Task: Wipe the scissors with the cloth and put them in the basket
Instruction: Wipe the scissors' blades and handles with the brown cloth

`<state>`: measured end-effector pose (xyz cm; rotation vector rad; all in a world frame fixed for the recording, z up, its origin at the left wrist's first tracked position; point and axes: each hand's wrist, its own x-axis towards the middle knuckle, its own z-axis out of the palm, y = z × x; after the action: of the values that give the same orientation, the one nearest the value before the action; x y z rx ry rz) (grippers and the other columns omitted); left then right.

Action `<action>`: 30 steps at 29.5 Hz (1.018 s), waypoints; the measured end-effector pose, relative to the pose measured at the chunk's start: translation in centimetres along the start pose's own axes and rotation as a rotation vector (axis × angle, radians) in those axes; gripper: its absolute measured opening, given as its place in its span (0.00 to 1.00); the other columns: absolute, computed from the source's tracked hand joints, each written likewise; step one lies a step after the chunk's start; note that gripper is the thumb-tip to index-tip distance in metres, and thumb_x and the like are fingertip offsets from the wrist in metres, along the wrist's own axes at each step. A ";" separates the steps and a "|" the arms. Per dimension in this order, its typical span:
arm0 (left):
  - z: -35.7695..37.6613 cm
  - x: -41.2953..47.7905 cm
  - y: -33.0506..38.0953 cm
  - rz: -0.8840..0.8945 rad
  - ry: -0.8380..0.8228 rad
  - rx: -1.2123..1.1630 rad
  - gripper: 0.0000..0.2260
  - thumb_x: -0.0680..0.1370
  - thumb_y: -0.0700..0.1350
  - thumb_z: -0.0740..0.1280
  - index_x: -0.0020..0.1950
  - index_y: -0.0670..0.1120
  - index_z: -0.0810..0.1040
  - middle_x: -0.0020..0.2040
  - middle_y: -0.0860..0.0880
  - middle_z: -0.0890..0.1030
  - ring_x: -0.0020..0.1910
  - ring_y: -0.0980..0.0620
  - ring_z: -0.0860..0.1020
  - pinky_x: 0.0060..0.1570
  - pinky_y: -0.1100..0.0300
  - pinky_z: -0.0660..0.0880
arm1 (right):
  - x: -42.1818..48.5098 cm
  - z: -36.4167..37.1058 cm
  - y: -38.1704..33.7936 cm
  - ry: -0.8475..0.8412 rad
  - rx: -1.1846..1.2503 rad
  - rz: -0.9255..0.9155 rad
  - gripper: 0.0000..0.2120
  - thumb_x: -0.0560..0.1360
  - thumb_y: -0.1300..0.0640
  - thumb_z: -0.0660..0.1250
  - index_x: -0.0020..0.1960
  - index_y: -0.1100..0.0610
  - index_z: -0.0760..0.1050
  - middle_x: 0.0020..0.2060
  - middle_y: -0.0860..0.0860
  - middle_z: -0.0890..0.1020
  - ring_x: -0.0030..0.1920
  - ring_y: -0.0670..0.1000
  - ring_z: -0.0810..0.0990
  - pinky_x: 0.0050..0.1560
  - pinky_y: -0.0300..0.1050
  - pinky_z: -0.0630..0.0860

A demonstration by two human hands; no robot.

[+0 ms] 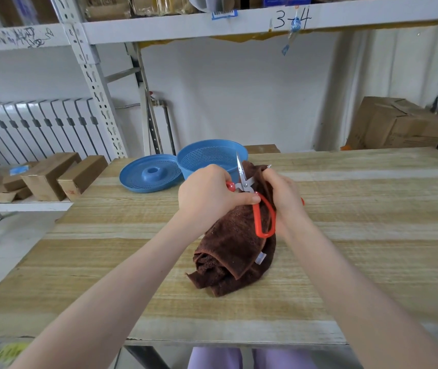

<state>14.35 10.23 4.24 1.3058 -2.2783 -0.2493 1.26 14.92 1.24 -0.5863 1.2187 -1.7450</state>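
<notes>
Over the wooden table point(358, 214), your left hand point(207, 193) grips the red-handled scissors point(245, 182) by one handle, your right hand point(284, 193) clutches the brown cloth point(228, 249) around one blade, just in front of the blue basket point(204, 158)

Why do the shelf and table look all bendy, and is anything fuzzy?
Head view: the wide-angle lens bows the shelf and splays the table edges; light is soft and even, shadows faint; scissors and cloth look sharp; the bottom-left corner is blurred.
</notes>
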 end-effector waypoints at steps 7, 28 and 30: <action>0.2 -0.2 -0.1 -0.019 -0.020 -0.005 0.30 0.58 0.70 0.74 0.27 0.48 0.62 0.22 0.55 0.63 0.22 0.55 0.65 0.25 0.60 0.58 | -0.1 -0.1 0.3 -0.074 -0.104 -0.008 0.06 0.72 0.66 0.64 0.47 0.64 0.78 0.43 0.63 0.78 0.41 0.58 0.76 0.39 0.48 0.76; 0.3 -0.3 0.0 -0.020 -0.024 0.003 0.30 0.58 0.71 0.73 0.28 0.48 0.61 0.23 0.55 0.63 0.23 0.55 0.65 0.25 0.60 0.57 | 0.1 -0.2 0.6 -0.010 -0.073 -0.006 0.03 0.72 0.63 0.65 0.42 0.61 0.77 0.35 0.58 0.79 0.34 0.53 0.78 0.35 0.44 0.76; 0.2 -0.2 0.0 -0.019 -0.031 0.012 0.31 0.58 0.71 0.73 0.28 0.48 0.61 0.23 0.55 0.63 0.23 0.54 0.65 0.25 0.60 0.58 | 0.1 -0.2 0.7 -0.005 -0.042 -0.004 0.03 0.73 0.63 0.65 0.44 0.61 0.77 0.34 0.56 0.79 0.32 0.51 0.79 0.32 0.43 0.77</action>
<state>14.31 10.37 4.05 1.3394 -2.2977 -0.2644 1.32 14.85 0.50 -0.6185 1.2543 -1.7238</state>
